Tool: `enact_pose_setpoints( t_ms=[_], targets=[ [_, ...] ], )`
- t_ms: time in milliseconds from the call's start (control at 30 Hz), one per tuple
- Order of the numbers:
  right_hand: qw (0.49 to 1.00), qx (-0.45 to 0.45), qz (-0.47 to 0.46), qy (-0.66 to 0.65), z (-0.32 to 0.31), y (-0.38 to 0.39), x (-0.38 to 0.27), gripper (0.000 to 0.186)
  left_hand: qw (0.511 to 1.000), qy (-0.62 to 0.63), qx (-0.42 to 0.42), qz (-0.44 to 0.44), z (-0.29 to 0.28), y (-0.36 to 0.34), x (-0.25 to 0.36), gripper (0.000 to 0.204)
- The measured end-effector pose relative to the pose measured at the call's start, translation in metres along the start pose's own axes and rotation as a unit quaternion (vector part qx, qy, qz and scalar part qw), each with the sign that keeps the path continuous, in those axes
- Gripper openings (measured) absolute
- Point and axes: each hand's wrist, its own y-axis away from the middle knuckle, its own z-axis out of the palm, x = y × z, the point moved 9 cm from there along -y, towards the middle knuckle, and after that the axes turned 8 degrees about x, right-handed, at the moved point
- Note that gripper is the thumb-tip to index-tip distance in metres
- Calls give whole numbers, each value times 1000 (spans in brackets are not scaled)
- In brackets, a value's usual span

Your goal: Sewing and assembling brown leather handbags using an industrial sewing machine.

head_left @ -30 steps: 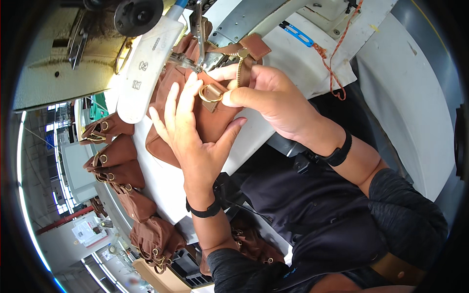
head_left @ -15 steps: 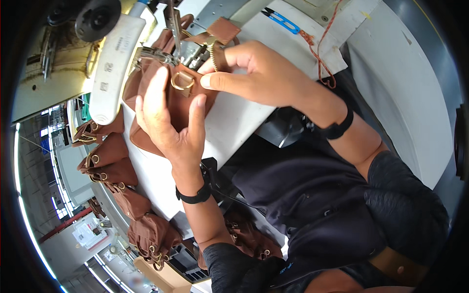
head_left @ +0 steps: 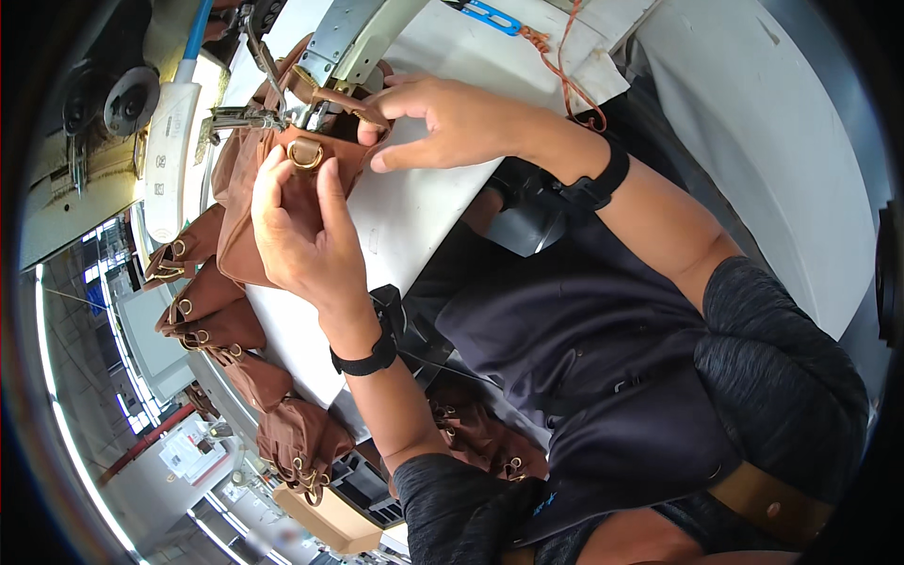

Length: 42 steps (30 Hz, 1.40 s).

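A brown bag (head_left: 247, 231) sits at a sewing machine's needle area (head_left: 299, 115), its upper edge under the metal foot. A gold D-ring (head_left: 305, 153) hangs from a tab just in front of the foot. My left hand (head_left: 309, 247) grips the bag's front, with thumb and fingertips on either side of the ring. At the bag's right edge, my right hand (head_left: 438, 122) is open. Its fingertips touch the edge beside a brown strap (head_left: 350, 102) with a zipper, while the thumb stands apart.
More brown bags (head_left: 221, 311) with gold rings line the table's left side. Blue thread snips (head_left: 490, 17) and an orange-red cord (head_left: 563, 80) lie at the far right of the white table (head_left: 405, 240). The pale machine arm (head_left: 171, 155) stands at the left.
The view has shifted. My right thumb has come off the bag and parted from the fingers. My left fingers have curled closer around the ring, and the strap lies lower beside the foot.
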Motion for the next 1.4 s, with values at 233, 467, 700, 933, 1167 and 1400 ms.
enact_pose_setpoints(
  t_ms=[233, 467, 700, 933, 1167, 1400],
  targets=[
    [995, 53, -2, -82, 10, 10, -9, 24, 995, -88, 36, 37, 0, 5, 1, 20],
    [955, 103, 106, -258, 10, 18, -33, 19, 989, -50, 43, -134, -5, -4, 5, 9],
    [957, 105, 104, -248, 10, 15, -36, 15, 983, 3, 64, -173, -7, -4, 0, 8],
    [955, 106, 88, -263, 7, 9, -39, 14, 975, 64, 84, -195, -4, -6, -7, 5],
    [960, 101, 85, -245, 4, -2, -40, 14, 970, 103, 83, -203, 3, -3, -16, 7],
    [964, 74, 114, -230, 6, -3, -29, 15, 973, 86, 79, -200, 6, -7, -16, 7]
  ],
)
